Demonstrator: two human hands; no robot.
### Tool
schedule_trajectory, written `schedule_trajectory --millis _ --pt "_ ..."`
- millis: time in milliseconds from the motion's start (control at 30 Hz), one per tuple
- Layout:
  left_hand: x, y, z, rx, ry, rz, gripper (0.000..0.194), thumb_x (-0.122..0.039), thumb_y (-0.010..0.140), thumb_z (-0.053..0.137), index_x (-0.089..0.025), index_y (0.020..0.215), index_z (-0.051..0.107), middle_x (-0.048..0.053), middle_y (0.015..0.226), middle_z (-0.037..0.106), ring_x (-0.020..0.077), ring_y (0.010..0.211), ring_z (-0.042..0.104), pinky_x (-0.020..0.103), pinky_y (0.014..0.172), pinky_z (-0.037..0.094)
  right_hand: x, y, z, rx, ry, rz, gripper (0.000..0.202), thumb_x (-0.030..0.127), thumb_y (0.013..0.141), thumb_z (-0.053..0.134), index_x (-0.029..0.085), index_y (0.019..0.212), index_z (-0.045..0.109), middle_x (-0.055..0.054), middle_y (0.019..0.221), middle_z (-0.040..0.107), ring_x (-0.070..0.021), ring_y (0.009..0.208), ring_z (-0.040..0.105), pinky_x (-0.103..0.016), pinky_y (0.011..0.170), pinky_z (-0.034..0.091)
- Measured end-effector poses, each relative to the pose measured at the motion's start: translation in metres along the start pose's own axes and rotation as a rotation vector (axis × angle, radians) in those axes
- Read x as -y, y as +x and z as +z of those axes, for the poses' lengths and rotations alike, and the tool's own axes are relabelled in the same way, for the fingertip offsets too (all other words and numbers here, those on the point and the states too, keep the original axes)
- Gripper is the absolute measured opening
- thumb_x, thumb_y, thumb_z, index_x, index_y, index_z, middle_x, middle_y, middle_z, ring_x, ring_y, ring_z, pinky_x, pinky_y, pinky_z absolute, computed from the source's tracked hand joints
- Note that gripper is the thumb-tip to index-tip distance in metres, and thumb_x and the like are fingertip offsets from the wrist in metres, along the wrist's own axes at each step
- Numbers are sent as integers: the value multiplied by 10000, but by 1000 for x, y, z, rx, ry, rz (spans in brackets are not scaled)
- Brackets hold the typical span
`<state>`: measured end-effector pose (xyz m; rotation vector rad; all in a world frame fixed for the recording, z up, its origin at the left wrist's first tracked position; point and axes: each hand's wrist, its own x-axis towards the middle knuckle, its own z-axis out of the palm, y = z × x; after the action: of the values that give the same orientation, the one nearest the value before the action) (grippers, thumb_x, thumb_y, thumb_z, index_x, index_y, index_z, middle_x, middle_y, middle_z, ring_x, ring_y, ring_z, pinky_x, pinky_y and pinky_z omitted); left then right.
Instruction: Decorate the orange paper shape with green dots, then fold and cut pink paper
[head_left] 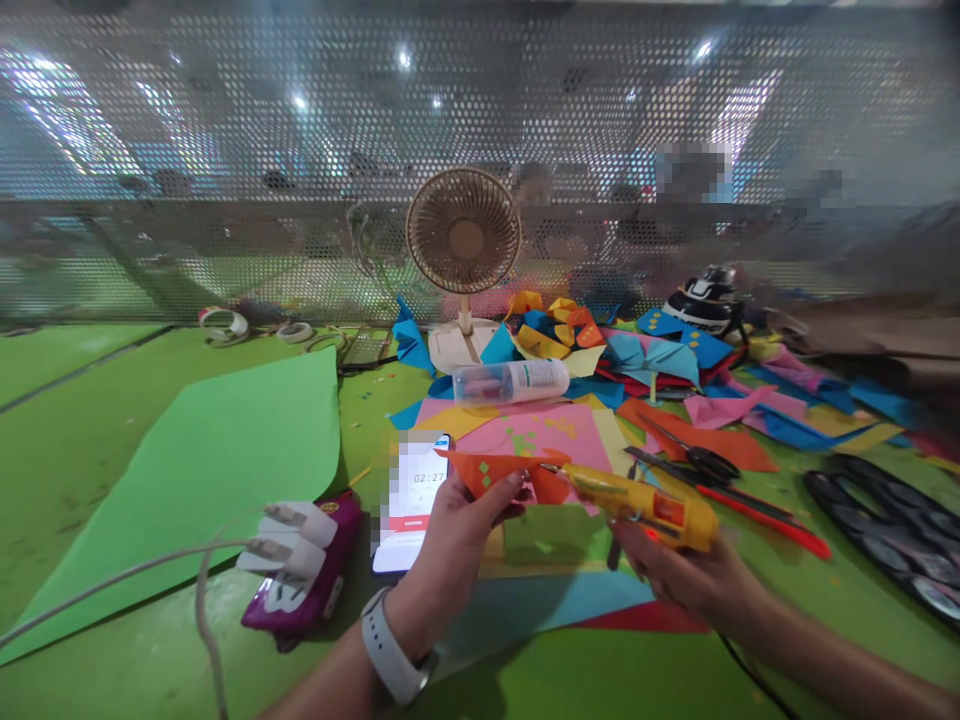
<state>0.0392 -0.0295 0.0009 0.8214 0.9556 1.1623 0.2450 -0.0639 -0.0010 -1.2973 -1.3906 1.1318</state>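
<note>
1. We judged the step in hand to be glue work: our right hand (690,575) held the yellow glue gun (637,500) with its nozzle (553,467) at the right part of the folded orange paper (487,470), touching or nearly so.
2. Our left hand (450,530) pinched that paper, thumb on the near face, the other fingers partly hidden behind; they were closed to little more than its thickness.
3. Our right fingers were curled round the gun's grip; we could not tell how hard they pressed the trigger.
4. The folded orange paper was raised over the middle of the worktop, above the pink sheet (577,430). Any further move there called, we judged, for a steady pinch, a light squeeze and fingertips kept off the hot tip.
5. The orange piece was thin and matte, creased into a long point at its left, with small green diamonds on its face. The gun was smooth, hard plastic.
6. To our left lay a broad, flat green sheet (247,430), its edge slightly wavy; to our right, metal scissors (709,462) with dark, looped handles rested on orange paper scraps.
</note>
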Motion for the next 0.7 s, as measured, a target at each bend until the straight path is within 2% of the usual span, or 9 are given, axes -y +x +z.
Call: schedule_trajectory --millis 200,400,700 --pt "-1 -1 0 8 -7 0 276 -291 730 751 -183 969 668 30 897 710 118 749 628 237 683 494 -8 2 -3 63 -34 -4 387 548 699 666 176 663 566 47 441 443 -70 344 373 -190 308 311" --pt "1 -1 -1 12 -12 -4 334 -296 737 746 -179 1036 653 55 963 716 122 753 634 248 693 494 3 -5 4 -58 -69 57 468 589 699 641 193 529 458 56 424 387 -69 369 363 -198 351 337" --pt "2 -1 -1 15 -22 0 335 -290 733 748 -174 1033 652 62 966 717 132 769 639 253 695 502 -6 -4 4 -52 -35 52 383 542 683 683 202 642 512 58 445 428 -80 377 358 -211 353 319"
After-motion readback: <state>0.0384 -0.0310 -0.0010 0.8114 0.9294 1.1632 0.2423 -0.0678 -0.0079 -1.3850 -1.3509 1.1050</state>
